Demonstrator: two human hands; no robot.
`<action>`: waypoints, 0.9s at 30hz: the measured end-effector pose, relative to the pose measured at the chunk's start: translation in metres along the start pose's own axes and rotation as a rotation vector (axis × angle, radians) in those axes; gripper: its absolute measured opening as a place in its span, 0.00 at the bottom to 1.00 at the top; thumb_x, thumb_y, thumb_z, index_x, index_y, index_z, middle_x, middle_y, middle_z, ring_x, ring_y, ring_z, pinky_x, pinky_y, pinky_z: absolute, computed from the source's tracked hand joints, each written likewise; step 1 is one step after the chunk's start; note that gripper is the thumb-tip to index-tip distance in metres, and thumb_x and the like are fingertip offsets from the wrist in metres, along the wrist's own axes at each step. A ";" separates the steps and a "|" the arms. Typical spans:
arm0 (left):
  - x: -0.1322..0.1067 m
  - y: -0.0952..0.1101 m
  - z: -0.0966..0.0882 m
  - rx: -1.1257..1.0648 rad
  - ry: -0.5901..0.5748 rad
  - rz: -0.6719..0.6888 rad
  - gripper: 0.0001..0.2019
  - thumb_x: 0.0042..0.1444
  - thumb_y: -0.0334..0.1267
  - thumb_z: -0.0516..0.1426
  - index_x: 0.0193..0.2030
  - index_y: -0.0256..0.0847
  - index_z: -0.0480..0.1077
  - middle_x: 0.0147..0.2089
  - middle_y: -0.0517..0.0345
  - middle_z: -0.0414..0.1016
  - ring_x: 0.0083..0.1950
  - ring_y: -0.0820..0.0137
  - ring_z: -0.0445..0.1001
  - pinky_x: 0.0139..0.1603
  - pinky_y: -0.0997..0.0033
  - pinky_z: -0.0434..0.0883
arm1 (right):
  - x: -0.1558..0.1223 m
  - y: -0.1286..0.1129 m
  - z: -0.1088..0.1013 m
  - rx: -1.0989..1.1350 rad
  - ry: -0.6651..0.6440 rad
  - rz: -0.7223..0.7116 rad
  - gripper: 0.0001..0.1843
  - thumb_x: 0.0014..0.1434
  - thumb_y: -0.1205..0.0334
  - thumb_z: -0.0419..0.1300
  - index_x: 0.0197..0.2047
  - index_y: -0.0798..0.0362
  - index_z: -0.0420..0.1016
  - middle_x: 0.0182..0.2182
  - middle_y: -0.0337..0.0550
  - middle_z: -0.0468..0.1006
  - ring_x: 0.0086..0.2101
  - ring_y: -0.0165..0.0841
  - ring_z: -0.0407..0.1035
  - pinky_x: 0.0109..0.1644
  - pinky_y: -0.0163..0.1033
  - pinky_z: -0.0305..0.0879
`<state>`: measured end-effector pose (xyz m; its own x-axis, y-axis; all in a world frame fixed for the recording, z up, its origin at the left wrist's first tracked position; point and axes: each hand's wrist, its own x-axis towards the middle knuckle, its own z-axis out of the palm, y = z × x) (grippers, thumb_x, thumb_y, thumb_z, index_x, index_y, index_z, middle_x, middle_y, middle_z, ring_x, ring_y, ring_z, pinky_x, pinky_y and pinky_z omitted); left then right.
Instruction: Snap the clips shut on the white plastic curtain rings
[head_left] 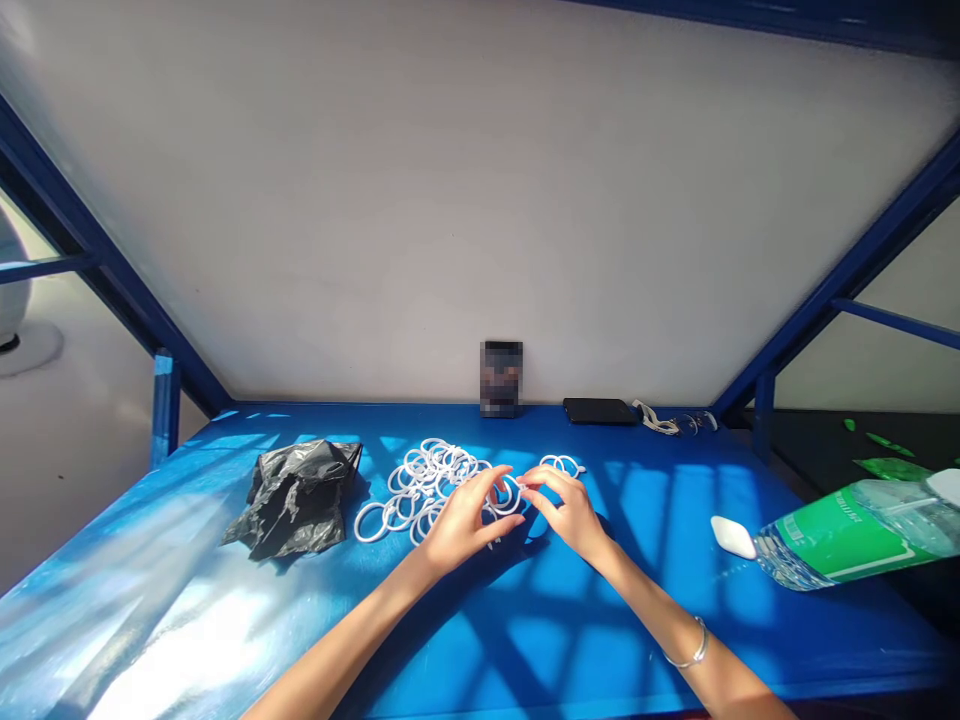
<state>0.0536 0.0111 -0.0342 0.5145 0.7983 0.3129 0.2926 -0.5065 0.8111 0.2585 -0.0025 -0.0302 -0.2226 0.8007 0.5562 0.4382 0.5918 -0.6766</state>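
Note:
Between my two hands is a white plastic curtain ring [511, 508], held up over the blue table. My left hand [469, 515] curves around its left side, thumb and forefinger closed on the ring. At its right edge, the fingertips of my right hand [568, 507] pinch it near a small tab. A heap of similar white rings [420, 485] lies just left of and behind my left hand, overlapping one another. Behind my right hand rests a small group of white rings [559, 462], partly hidden by the fingers.
A crumpled black plastic bag [300, 498] sits left of the heap. At the back are a blurred upright object [501, 380], a black phone [599, 411], and glasses beside a white band [656, 418]. On the right lie a white case [733, 537] and a green-labelled bottle [847, 530].

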 end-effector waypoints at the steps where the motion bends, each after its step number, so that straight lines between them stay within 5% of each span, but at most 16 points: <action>1: 0.000 -0.002 0.000 0.014 0.011 0.015 0.26 0.61 0.50 0.60 0.62 0.40 0.64 0.50 0.50 0.75 0.48 0.62 0.74 0.53 0.64 0.71 | 0.000 0.000 0.000 0.002 0.018 -0.019 0.12 0.67 0.53 0.60 0.40 0.50 0.80 0.36 0.46 0.83 0.37 0.39 0.78 0.41 0.42 0.77; 14: -0.001 -0.005 0.002 0.083 0.026 0.128 0.26 0.62 0.57 0.58 0.57 0.38 0.69 0.39 0.55 0.75 0.38 0.67 0.72 0.39 0.68 0.72 | -0.002 -0.003 0.004 0.070 0.058 0.049 0.11 0.65 0.53 0.62 0.36 0.49 0.81 0.33 0.45 0.84 0.35 0.39 0.79 0.39 0.42 0.76; 21: 0.000 -0.003 0.002 0.103 -0.005 0.120 0.25 0.62 0.61 0.55 0.46 0.39 0.74 0.33 0.56 0.73 0.33 0.69 0.70 0.38 0.69 0.70 | -0.004 -0.001 0.005 0.081 0.063 0.061 0.12 0.64 0.53 0.63 0.32 0.50 0.80 0.31 0.44 0.83 0.34 0.39 0.78 0.37 0.41 0.74; 27: 0.000 -0.003 0.003 0.127 0.006 0.124 0.27 0.62 0.62 0.54 0.47 0.37 0.74 0.32 0.56 0.73 0.33 0.69 0.70 0.38 0.68 0.69 | -0.004 -0.002 0.005 0.095 0.049 0.080 0.12 0.64 0.56 0.63 0.29 0.50 0.78 0.30 0.43 0.83 0.32 0.37 0.78 0.37 0.40 0.74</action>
<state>0.0553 0.0116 -0.0388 0.5482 0.7290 0.4099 0.3270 -0.6379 0.6972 0.2541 -0.0061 -0.0334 -0.1468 0.8413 0.5202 0.3680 0.5346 -0.7608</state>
